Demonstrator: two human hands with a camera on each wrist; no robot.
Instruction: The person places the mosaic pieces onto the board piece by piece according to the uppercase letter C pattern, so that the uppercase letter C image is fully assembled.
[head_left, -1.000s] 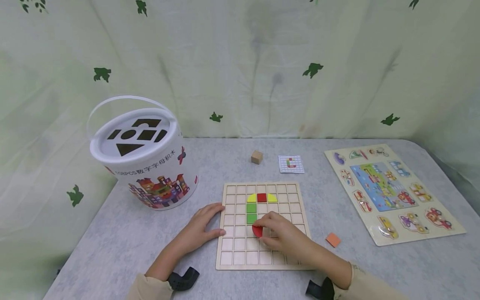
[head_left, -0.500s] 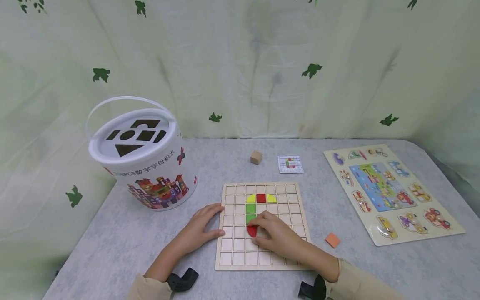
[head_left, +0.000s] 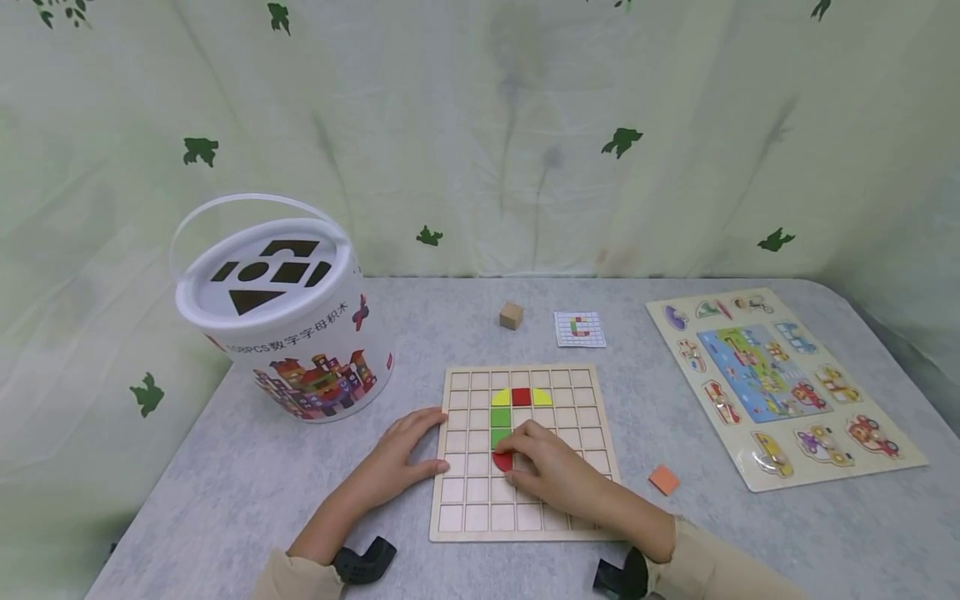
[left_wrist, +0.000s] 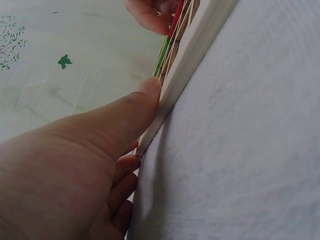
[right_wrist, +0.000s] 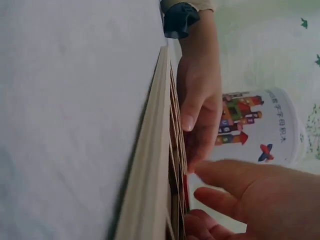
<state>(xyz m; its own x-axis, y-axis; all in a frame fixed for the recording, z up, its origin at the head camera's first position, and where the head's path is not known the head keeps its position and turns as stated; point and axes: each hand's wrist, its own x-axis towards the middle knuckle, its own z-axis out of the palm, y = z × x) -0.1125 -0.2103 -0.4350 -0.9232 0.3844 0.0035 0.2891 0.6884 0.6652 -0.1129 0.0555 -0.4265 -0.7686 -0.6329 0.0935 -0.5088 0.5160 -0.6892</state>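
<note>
In the head view a wooden grid board [head_left: 456, 517] lies flat on the table. My left hand [head_left: 401, 454] rests at its left edge, thumb and fingertips touching the rim. A red tile with a rounded side [head_left: 503, 462] sits over a cell below two green tiles [head_left: 501, 418]. My right hand [head_left: 558, 471] pinches this red tile between thumb and fingers, which hide part of it. Along the top of the pattern are a red square tile [head_left: 521, 397] and two yellow quarter-round tiles [head_left: 542, 397]. In the left wrist view the left thumb [left_wrist: 150, 86] presses the board's side.
A white bucket [head_left: 285, 325] with shaped holes in its lid stands at the left. Behind the board are a small wooden cube [head_left: 512, 315] and a pattern card [head_left: 580, 330]. An orange square tile [head_left: 663, 479] and a picture puzzle board [head_left: 787, 392] lie to the right.
My right hand has moved slightly left with the red tile, bringing it under the green column; over the last half second it barely moves. The left hand stays at the board's edge.
</note>
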